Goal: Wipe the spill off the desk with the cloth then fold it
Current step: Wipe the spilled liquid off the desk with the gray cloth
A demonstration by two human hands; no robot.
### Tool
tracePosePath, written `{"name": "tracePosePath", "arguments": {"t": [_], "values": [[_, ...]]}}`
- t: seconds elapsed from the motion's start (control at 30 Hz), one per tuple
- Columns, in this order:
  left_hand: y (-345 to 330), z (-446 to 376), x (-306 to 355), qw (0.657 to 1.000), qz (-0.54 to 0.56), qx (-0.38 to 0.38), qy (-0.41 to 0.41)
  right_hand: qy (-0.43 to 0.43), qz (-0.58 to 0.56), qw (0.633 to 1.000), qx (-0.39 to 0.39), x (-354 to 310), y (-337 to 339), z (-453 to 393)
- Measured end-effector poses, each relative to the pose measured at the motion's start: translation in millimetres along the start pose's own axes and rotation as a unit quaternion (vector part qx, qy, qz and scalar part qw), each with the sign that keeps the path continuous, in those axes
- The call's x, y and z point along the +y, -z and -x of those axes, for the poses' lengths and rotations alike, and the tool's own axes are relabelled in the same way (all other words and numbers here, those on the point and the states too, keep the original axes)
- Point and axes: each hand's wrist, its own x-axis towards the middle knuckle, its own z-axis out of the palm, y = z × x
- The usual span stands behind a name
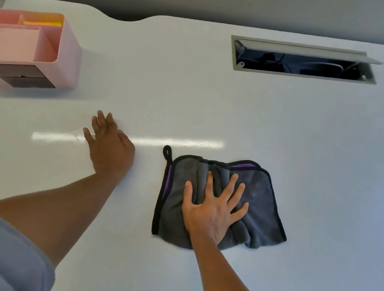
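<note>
Down at about 5 o'clock on the worktop [218,94], the right hand [212,213] sat splayed flat on the bunched cloth [259,205], left hand [110,148] spread bare at 9, so it'd probably just wad up and smear.

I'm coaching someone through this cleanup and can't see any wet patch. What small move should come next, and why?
Probably keep the right hand pressed flat and sweep the cloth across the desk, since it lies bunched, not neatly folded. The left hand rests flat and apart on bare desk. No spill shows, only glare, so folding may follow soon.
</note>
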Motion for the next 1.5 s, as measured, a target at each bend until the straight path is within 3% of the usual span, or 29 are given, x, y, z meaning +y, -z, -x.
{"name": "tracePosePath", "arguments": {"t": [0.3,0.97,1.27,1.5], "values": [[-24,-35,53,0.989,0.022,-0.048,-0.134,0.041,0.000,0.999,0.013,-17,3,-47],[-39,-48,59,0.993,0.021,-0.016,-0.114,0.080,-0.010,0.997,0.006,-85,21,-218],[-40,-51,60,0.993,-0.009,-0.028,-0.113,0.202,0.001,0.979,0.012,-143,17,-270],[-43,-53,57,0.992,-0.017,-0.039,-0.117,0.348,0.036,0.937,-0.005,-189,11,-299]]}}
